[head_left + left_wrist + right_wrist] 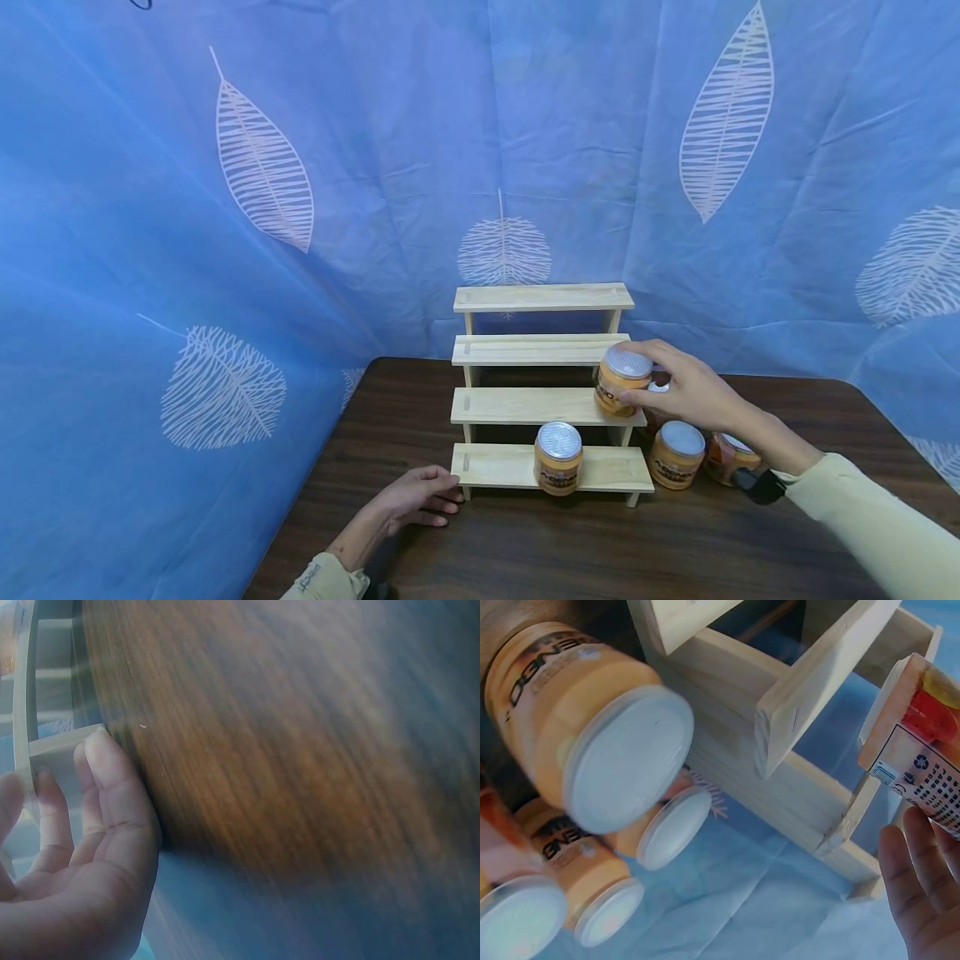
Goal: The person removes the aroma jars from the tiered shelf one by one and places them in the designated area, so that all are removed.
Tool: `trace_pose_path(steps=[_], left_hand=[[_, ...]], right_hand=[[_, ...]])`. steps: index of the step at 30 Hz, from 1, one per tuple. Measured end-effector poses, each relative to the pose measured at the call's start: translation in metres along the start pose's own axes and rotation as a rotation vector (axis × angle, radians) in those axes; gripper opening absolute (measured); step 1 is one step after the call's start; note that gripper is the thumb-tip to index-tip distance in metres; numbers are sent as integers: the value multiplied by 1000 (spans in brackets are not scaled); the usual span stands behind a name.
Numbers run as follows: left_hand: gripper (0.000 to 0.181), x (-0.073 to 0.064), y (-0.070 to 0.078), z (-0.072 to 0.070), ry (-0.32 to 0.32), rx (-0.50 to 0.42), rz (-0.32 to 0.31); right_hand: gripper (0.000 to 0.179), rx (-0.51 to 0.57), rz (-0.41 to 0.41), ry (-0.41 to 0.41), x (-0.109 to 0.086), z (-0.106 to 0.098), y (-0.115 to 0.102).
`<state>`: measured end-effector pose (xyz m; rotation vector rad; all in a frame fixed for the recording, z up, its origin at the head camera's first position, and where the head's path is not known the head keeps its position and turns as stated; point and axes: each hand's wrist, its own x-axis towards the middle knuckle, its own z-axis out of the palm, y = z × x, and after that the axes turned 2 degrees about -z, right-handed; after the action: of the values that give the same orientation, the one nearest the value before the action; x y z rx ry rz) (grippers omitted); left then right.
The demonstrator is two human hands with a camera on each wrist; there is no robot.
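Note:
A four-tier wooden stand (510, 406) rises in steps on the dark table. My right hand (693, 387) holds an orange jar (617, 392) with a silvery lid, thumb on one side and fingers on the other. In the head view this jar overlaps the right end of the second tier from the bottom. Another orange jar (558, 468) stands upright right of centre on the bottom tier. My left hand (416, 500) grips the left end of that tier; in the left wrist view its fingers (101, 757) lie at the stand's wooden end piece.
Right of the stand, several more jars cluster on the table, including a front jar (675, 458) and a reddish-orange one (726, 462) partly behind my right wrist. A blue cloth (405, 167) with white leaf prints hangs behind the brown table (525, 550).

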<state>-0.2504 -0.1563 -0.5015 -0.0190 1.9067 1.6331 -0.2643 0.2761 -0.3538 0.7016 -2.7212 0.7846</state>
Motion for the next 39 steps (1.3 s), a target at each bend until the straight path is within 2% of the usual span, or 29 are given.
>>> trace_pose_path(steps=[7,11,16,19,29,39], left_hand=[[32,0,0,0,5,5,-1],[32,0,1,0,10,7,-5],[31,-1,2,1,10,7,-3],[31,-1,3,1,8,8,-2],[32,0,1,-1,-4,1,9],[32,4,-1,-2,-10,-14,8]], right_hand=[[69,-30,16,33,-16,-11,4],[67,-57,-6,69,-29,-16,6],[66,-25,-29,98,-50,-17,9],[68,-22,-55,117,-62,-16,12],[68,-44,-12,135,-88,-8,20],[69,13,6,156,-110,5,28]])
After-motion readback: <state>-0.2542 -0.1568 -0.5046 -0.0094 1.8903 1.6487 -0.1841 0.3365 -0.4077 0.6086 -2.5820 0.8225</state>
